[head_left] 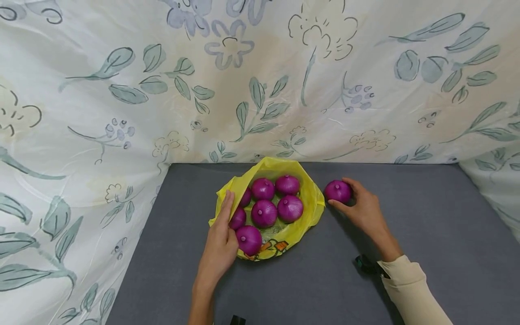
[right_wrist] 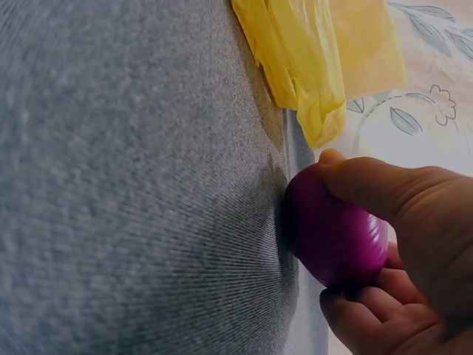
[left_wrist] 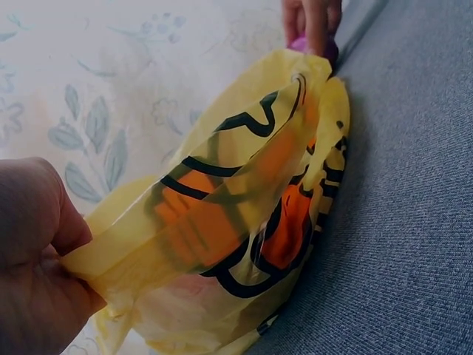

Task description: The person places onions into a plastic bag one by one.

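A yellow plastic bag (head_left: 310,210) lies with its mouth spread, and several purple onions (head_left: 264,213) sit inside it. At the bag's left edge my left hand (head_left: 219,248) pinches the plastic between thumb and fingers, as the left wrist view shows; the bag (left_wrist: 222,177) is pulled taut from there, with orange and black print on it. To the right of the bag, my right hand (head_left: 364,212) grips a single onion (head_left: 338,192), thumb on one side and fingers on the other. In the right wrist view this onion (right_wrist: 336,229) is close against the grey cloth.
A grey cloth-covered table (head_left: 170,271) lies under everything. Behind it and at the sides hangs a white curtain (head_left: 260,90) with leaf and flower prints. A small dark device (head_left: 365,265) is at the right wrist, by the beige sleeve (head_left: 410,284).
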